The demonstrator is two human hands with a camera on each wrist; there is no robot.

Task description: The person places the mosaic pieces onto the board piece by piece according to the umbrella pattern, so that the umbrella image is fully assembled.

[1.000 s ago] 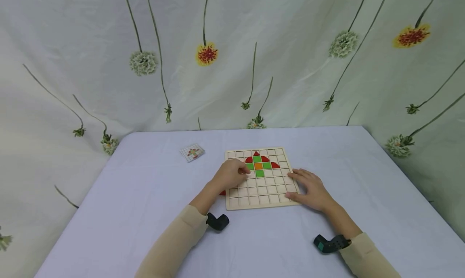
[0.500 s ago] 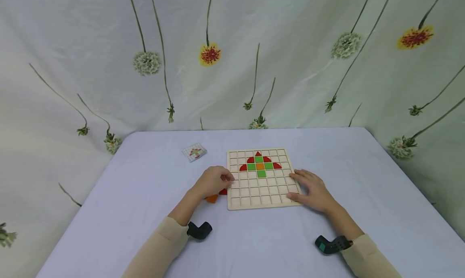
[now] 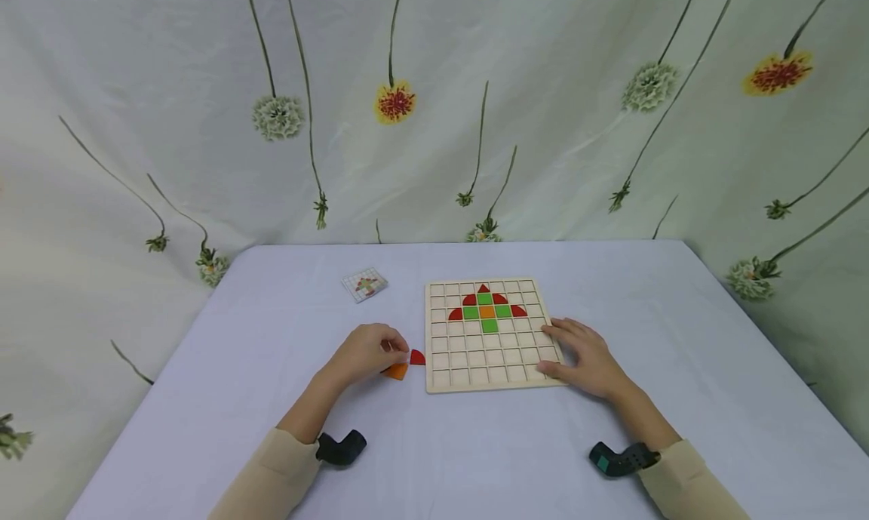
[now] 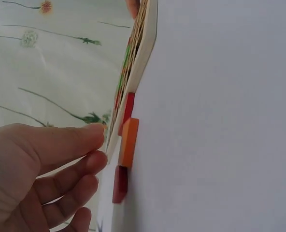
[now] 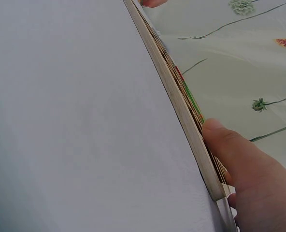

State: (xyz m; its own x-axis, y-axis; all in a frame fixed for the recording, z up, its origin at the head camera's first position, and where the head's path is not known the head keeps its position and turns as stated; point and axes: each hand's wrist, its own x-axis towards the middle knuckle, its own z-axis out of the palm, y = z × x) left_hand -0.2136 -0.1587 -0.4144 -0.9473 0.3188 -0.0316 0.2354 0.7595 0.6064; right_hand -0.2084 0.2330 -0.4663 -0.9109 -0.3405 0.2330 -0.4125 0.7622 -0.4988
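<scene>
My left hand (image 3: 372, 352) hovers by the loose blocks at the board's left, fingers bent, thumb near the index fingertip; nothing shows between them. Near its fingertips lies an orange block (image 4: 129, 143), with a red block (image 4: 127, 110) toward the board and a darker red block (image 4: 119, 184) on the other side. On the wooden grid board (image 3: 475, 360), green squares (image 3: 489, 325), an orange square (image 3: 486, 312) and red pieces (image 3: 519, 311) form a pattern. My right hand (image 3: 581, 356) rests on the board's right edge, fingers spread, thumb (image 5: 230, 145) on top near the front corner.
A small pattern card (image 3: 364, 284) lies behind the left hand, left of the board. White cloth covers the table (image 3: 489, 452). Behind the table hangs a flowered curtain (image 3: 434, 158). Each wrist wears a black camera band (image 3: 342, 448).
My left hand has left the board and moved left and toward me to the loose blocks. A red rounded piece shows at the pattern's left end. The right hand stays put.
</scene>
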